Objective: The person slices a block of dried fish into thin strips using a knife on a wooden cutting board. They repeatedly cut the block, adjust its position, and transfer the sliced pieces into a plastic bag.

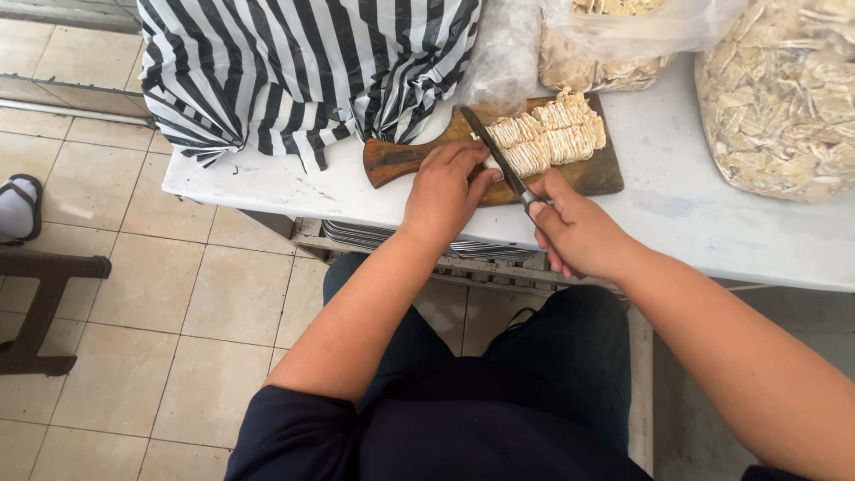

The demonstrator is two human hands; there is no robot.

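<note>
A brown wooden cutting board point(598, 171) with a handle lies on a white table point(686, 214). On it sit rows of pale, ridged cut pieces point(552, 135). My right hand point(574, 230) grips a knife point(495, 151) by its handle, the dark blade angled up-left across the board beside the pieces. My left hand point(443, 191) rests palm down on the board's near edge, fingers close to the blade and the pieces, holding nothing.
A black-and-white striped bag point(294, 71) stands at the table's back left. Clear plastic bags of pale cut strips point(784, 98) fill the back right. A stack of metal trays point(374, 236) sits under the table. Tiled floor, a dark stool point(44, 303) and someone's sandalled foot point(18, 207) are at left.
</note>
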